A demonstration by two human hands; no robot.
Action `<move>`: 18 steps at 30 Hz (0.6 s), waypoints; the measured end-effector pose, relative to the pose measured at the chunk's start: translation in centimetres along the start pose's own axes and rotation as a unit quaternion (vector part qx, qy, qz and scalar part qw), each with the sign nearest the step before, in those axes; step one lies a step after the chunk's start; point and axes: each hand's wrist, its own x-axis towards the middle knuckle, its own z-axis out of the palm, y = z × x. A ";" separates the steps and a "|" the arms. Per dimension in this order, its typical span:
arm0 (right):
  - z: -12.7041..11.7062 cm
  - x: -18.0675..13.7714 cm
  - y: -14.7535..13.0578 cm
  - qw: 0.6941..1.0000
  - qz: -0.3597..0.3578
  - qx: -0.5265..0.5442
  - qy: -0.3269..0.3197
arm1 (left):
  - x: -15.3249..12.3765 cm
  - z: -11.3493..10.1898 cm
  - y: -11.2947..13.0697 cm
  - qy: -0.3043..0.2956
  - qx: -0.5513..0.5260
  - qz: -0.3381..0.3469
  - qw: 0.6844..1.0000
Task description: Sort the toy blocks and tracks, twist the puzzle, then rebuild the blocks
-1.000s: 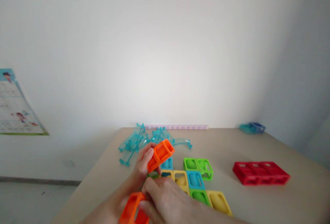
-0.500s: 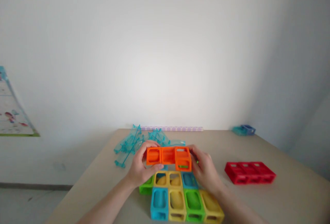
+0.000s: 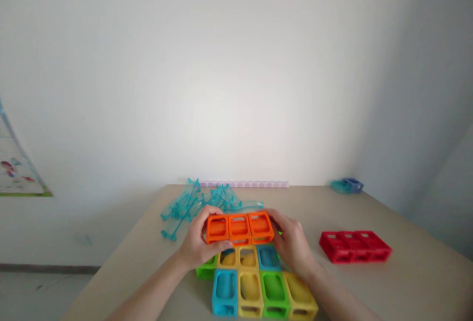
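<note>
A row of three orange hollow blocks (image 3: 239,228) is held level just above a flat cluster of blue, yellow and green blocks (image 3: 254,281) on the beige table (image 3: 369,286). My left hand (image 3: 195,244) grips the orange row's left end, fingers curled over it. Its right end sits in my right hand (image 3: 291,242), fingers wrapped around it. The row hides the back blocks of the cluster.
A red three-block row (image 3: 354,246) lies to the right. A heap of clear teal track pieces (image 3: 199,202) sits behind the hands. A pale purple strip (image 3: 244,183) lies along the far edge, small blue pieces (image 3: 347,185) at the far right corner.
The separate orange blocks came together into one straight row held by both hands. The row's right block turned level with the others, and the row tilted to show its open tops.
</note>
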 end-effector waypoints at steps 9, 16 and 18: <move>-0.7 -1.1 0.3 0.994 -0.105 -0.015 -0.009 | 0.2 0.2 -0.1 0.030 0.014 0.009 0.999; -0.4 0.4 -1.8 0.961 -0.196 -0.187 -0.062 | 0.1 0.5 -0.4 -0.013 -0.007 0.038 0.999; -0.3 0.4 -1.8 0.955 -0.209 -0.192 -0.084 | 0.0 0.5 -0.4 -0.038 -0.017 0.045 0.998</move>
